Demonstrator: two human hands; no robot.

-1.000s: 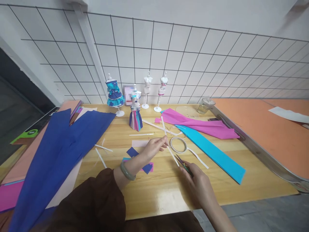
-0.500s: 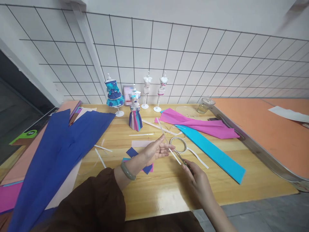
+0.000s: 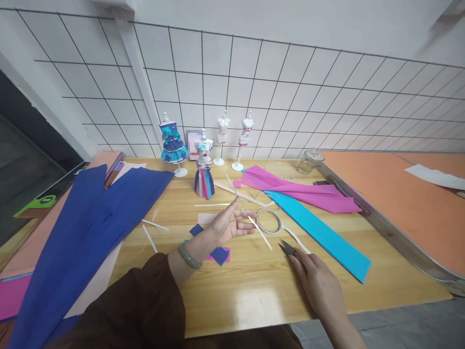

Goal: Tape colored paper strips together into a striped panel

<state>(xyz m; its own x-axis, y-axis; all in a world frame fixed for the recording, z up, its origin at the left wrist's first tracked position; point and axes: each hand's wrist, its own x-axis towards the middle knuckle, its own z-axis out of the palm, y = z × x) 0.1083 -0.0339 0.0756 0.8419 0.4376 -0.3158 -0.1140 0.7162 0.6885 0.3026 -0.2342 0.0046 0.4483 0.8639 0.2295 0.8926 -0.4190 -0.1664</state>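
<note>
A narrow white strip of double-sided tape (image 3: pixel 262 233) hangs slantwise across the fingers of my left hand (image 3: pixel 228 224). Its thumb is raised, the fingers are loosely extended, and the strip rests against them. Lower right, my right hand (image 3: pixel 319 281) grips a small pair of dark scissors (image 3: pixel 286 247), whose blades point up and left, apart from the strip. Between the hands lies a roll of tape (image 3: pixel 257 220) with a loose white end trailing right. Beneath my left wrist are small blue and pink paper squares (image 3: pixel 220 255), partly covered.
Several small mannequins stand at the back, one in a blue dress (image 3: pixel 173 145), one in a striped skirt (image 3: pixel 205 183). Pink crepe paper (image 3: pixel 298 190) and a cyan strip (image 3: pixel 323 237) lie right, blue crepe paper (image 3: pixel 83 232) left. A glass jar (image 3: pixel 307 164) stands back right.
My right hand has moved right and down with the scissors, away from the tape strip. The strip stays with my left hand, which has shifted slightly left.
</note>
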